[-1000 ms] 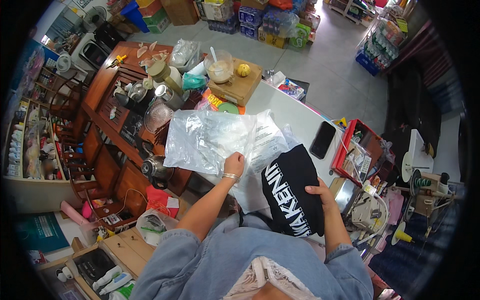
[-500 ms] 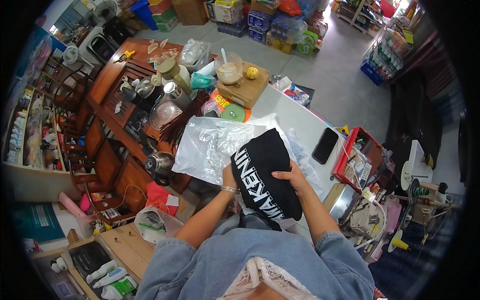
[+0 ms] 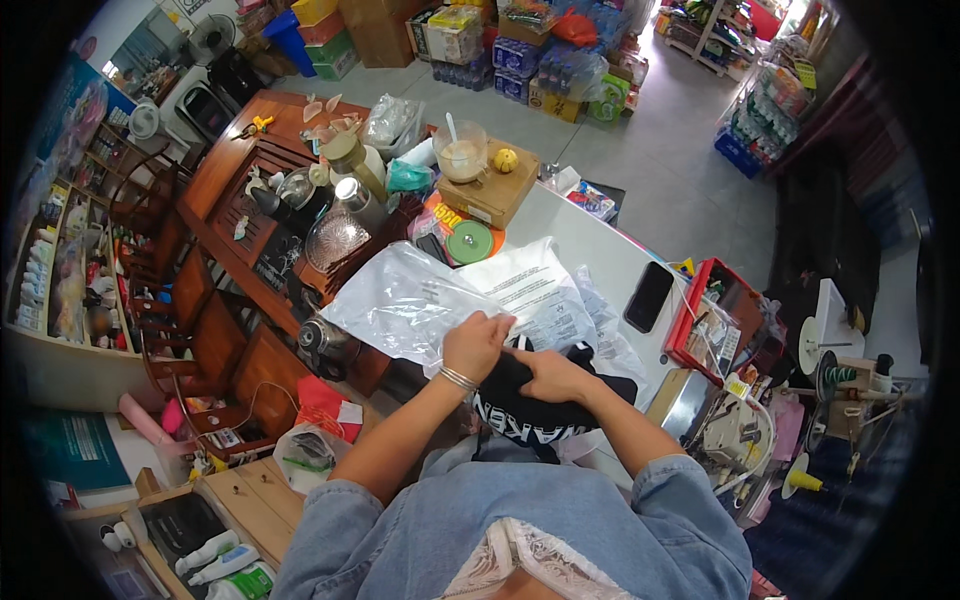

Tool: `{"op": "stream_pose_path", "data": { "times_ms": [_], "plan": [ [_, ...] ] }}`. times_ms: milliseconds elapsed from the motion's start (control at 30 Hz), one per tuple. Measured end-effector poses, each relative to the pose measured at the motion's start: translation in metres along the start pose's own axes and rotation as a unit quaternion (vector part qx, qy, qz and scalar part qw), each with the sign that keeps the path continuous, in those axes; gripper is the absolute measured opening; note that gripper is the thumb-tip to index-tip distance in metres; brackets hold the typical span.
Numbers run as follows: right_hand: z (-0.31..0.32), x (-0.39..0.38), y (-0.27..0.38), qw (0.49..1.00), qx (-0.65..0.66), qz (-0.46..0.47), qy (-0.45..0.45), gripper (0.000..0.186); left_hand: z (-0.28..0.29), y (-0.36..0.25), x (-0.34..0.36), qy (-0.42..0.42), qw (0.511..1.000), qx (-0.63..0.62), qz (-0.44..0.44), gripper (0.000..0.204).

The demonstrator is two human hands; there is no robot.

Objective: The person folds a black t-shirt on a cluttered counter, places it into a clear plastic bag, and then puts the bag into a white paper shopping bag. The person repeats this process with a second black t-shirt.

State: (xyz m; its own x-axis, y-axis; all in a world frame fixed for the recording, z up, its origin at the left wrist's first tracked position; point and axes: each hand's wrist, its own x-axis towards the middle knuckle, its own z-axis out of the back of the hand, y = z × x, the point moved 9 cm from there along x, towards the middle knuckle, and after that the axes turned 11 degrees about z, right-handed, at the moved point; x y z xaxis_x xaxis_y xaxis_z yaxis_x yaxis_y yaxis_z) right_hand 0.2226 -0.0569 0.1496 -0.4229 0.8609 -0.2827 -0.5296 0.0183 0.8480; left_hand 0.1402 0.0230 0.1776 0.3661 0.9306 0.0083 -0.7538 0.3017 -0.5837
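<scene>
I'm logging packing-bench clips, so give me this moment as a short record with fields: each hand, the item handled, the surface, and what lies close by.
left hand: left hand grips the edge of the clear plastic bag
right hand: right hand presses on the black garment
item: black garment with white lettering, folded, at the bag's near edge
surface: white table
close by: black phone, red tray, green lid
wrist: silver bracelet on the left wrist
</scene>
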Motion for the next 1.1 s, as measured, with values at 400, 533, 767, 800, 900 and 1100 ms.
{"op": "stream_pose_path", "data": {
  "times_ms": [400,533,767,800,900,1100],
  "plan": [
    [-0.032,0.022,0.022,0.956,-0.288,0.046,0.025,0.017,0.016,-0.041,-0.037,0.050,0.976,0.079,-0.196,0.022],
    [0.018,0.003,-0.014,0.957,0.122,0.025,-0.261,0.077,0.045,-0.018,-0.049,0.021,0.976,0.048,-0.212,0.025],
    [-0.001,0.000,-0.014,0.588,0.733,0.102,-0.327,0.039,0.066,0.060,-0.042,-0.173,0.975,-0.005,-0.142,0.017],
    [-0.011,0.004,-0.013,0.532,0.788,0.088,-0.296,0.034,0.060,0.071,-0.042,-0.170,0.979,-0.014,-0.113,0.018],
    [-0.015,0.017,-0.018,0.459,0.828,0.124,-0.299,0.030,0.002,0.109,-0.052,0.027,0.971,-0.235,0.030,0.013],
    [0.002,0.018,-0.072,0.727,0.419,0.122,-0.530,0.061,0.017,0.104,-0.041,-0.031,0.929,-0.368,0.039,0.012]
  ]
}}
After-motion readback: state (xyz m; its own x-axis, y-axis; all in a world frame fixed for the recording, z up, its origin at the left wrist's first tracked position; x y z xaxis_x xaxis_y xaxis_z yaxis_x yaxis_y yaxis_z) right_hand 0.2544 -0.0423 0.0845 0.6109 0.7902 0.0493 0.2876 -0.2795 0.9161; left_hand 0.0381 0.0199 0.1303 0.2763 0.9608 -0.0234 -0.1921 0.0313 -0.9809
